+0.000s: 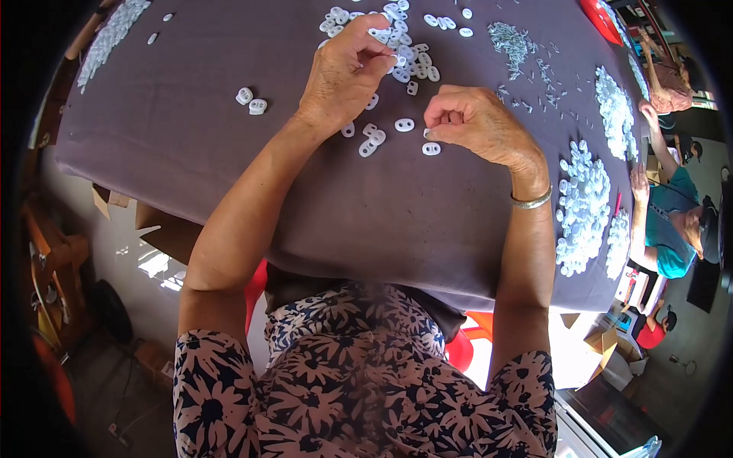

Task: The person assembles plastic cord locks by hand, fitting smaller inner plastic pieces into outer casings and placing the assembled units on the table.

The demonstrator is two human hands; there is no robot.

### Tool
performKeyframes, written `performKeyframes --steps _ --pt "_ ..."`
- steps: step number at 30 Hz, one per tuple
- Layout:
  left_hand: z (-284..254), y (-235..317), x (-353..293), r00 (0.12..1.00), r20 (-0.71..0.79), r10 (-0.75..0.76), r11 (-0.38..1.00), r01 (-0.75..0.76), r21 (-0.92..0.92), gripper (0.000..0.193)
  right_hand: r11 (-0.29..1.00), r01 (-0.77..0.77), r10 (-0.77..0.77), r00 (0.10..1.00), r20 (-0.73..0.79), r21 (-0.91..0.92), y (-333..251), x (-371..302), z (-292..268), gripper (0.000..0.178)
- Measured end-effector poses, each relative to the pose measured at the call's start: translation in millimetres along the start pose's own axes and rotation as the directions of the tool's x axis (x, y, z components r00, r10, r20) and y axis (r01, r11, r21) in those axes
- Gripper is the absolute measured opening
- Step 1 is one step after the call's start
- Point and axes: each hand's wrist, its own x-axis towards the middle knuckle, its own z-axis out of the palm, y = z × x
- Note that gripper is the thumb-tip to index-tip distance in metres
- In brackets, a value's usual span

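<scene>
My left hand (343, 80) is over the far middle of the table, thumb and forefinger pinched on a small white plastic cord-stopper piece (398, 60). Beneath and beyond it spreads a loose heap of white oval cord stoppers (420, 57) with two holes each. My right hand (481, 126), a bangle on its wrist, has its fingers curled and its thumb pressed to the forefinger. Something tiny and pale shows at those fingertips, too small to name. Just below them lies one cord stopper (431, 149), and another (404, 124) rests to their left.
A dark cloth covers the table (366, 206). Small metal springs (511, 46) lie scattered at the far right. White pieces are piled at the right edge (584, 210) and far left (114, 38). Two pieces (258, 107) sit left of my forearm. Other people (676, 221) are at the right.
</scene>
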Motion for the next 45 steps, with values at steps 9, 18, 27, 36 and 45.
performKeyframes --steps 9,18,27,36,45 --pt "4.4 -7.6 -0.1 1.000 -0.004 0.027 0.999 -0.027 -0.039 0.033 0.998 0.038 -0.010 0.898 -0.440 0.055 12.6 11.8 12.2 0.006" --pt "0.7 0.0 -0.3 0.998 0.009 0.069 0.997 -0.069 0.019 0.031 0.978 0.097 -0.059 0.979 -0.197 0.185 -0.4 7.2 12.2 0.010" --pt "2.0 -2.1 -0.7 0.981 -0.008 0.196 0.980 -0.196 0.032 0.034 0.974 0.205 -0.218 0.960 -0.177 -0.093 -11.6 9.9 25.8 0.014" --pt "3.8 -6.4 1.6 0.969 -0.018 0.247 0.969 -0.247 0.009 0.013 0.876 0.220 -0.367 0.882 -0.296 -0.430 -15.9 9.8 38.1 0.012" --pt "7.3 -12.4 9.1 0.899 -0.072 0.433 0.896 -0.437 -0.072 0.022 0.825 0.196 -0.434 0.821 -0.371 -0.530 -20.1 8.2 46.6 0.009"
